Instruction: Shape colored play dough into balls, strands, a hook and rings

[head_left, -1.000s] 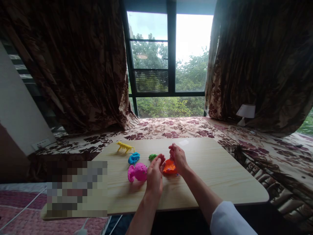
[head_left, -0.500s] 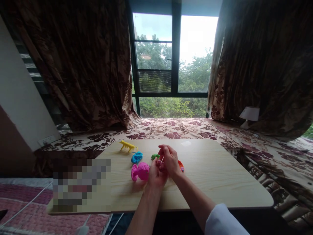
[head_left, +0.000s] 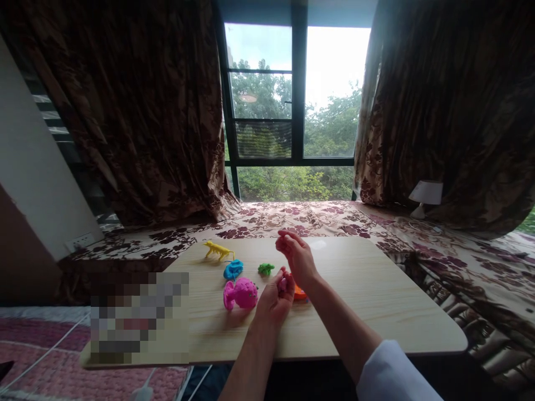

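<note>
My left hand [head_left: 276, 294] is closed low over the table, its fingers curled round a small pale pink lump [head_left: 284, 284] that is mostly hidden. Just above and to the right, my right hand [head_left: 297, 255] is raised, apart from the left, with fingers bent together; whatever they pinch, if anything, is hidden. A bright pink modelled shape [head_left: 241, 293] with a flared end and small dark dots lies left of my left hand. Behind the hands sits a green lump [head_left: 266, 269]. An orange piece [head_left: 300, 293] shows partly behind my right wrist.
On the pale wooden table [head_left: 368, 301], a blue clay lump [head_left: 233, 270] and a yellow four-legged animal figure [head_left: 217, 251] stand farther left. A pixelated patch covers the left end. Beyond are a flowered cloth ledge [head_left: 288, 217], a window and a white lamp [head_left: 426, 193].
My right hand has lifted up and away from my left hand, which has shifted slightly right and turned. The green lump and more of the orange piece's lower edge are now uncovered.
</note>
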{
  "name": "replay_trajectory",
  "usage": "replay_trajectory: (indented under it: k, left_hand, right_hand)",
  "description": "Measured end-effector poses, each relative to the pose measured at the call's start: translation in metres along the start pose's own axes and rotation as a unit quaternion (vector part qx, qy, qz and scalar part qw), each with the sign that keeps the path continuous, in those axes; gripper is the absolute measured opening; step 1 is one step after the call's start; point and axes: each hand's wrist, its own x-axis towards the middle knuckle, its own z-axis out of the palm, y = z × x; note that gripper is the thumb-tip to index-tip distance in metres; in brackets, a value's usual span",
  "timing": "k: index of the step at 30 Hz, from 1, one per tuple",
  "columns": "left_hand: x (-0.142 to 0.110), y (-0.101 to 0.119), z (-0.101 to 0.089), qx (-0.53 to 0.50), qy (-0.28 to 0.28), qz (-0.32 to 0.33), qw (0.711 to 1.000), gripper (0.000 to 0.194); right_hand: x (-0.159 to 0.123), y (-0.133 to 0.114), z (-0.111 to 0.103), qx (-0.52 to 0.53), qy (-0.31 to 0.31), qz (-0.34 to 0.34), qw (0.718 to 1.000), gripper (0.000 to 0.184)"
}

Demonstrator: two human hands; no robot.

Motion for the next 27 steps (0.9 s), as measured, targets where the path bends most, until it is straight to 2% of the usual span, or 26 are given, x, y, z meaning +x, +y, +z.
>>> replay_trajectory:
  k: [2, 3, 5, 7, 9, 10, 11, 13, 15, 16, 18, 21, 27]
  left_hand:
    - [-0.002, 0.009, -0.005, 0.000, -0.018, -0.011, 1.000, 0.017]
    - [-0.003, 0.013, -0.008, 0.000, -0.029, -0.018, 0.999, 0.017]
    - [-0.005, 0.017, -0.012, 0.004, -0.040, -0.024, 0.999, 0.014]
    - [-0.007, 0.014, -0.015, 0.028, -0.043, -0.011, 0.999, 0.015]
    - [-0.008, 0.006, -0.017, 0.119, -0.035, 0.043, 0.991, 0.024]
    - [-0.008, 0.001, -0.018, 0.192, -0.032, 0.085, 0.977, 0.027]
    - [-0.009, -0.003, -0.019, 0.277, -0.033, 0.134, 0.951, 0.029]
    - [-0.011, -0.010, -0.022, 0.437, -0.052, 0.224, 0.870, 0.024]
    - [-0.014, -0.014, -0.026, 0.549, -0.077, 0.281, 0.784, 0.018]
    - [-0.015, -0.015, -0.027, 0.584, -0.086, 0.295, 0.751, 0.015]
    - [-0.017, -0.016, -0.029, 0.628, -0.090, 0.299, 0.712, 0.012]
    - [-0.019, -0.019, -0.029, 0.646, -0.077, 0.298, 0.698, 0.012]
    - [-0.027, -0.026, -0.024, 0.605, -0.088, 0.324, 0.722, 0.013]
  right_hand:
    - [-0.004, -0.016, -0.022, -0.136, -0.074, -0.020, 0.988, 0.023]
    - [-0.008, -0.023, -0.035, -0.221, -0.112, -0.025, 0.969, 0.020]
    - [-0.020, -0.030, -0.063, -0.386, -0.188, -0.030, 0.902, 0.017]
    - [-0.034, -0.030, -0.086, -0.491, -0.239, -0.035, 0.837, 0.018]
    - [-0.047, -0.026, -0.098, -0.552, -0.277, -0.051, 0.785, 0.020]
    - [-0.051, -0.024, -0.101, -0.571, -0.290, -0.063, 0.765, 0.021]
    - [-0.054, -0.022, -0.102, -0.584, -0.301, -0.074, 0.750, 0.021]
    - [-0.057, -0.019, -0.100, -0.598, -0.311, -0.088, 0.733, 0.021]
    - [-0.056, -0.019, -0.100, -0.604, -0.311, -0.088, 0.728, 0.020]
    - [-0.055, -0.019, -0.101, -0.607, -0.312, -0.083, 0.726, 0.019]
    - [-0.054, -0.019, -0.104, -0.617, -0.308, -0.068, 0.721, 0.016]
    - [-0.051, -0.016, -0.109, -0.628, -0.300, -0.053, 0.716, 0.016]
    - [-0.045, -0.011, -0.107, -0.625, -0.313, -0.045, 0.714, 0.011]
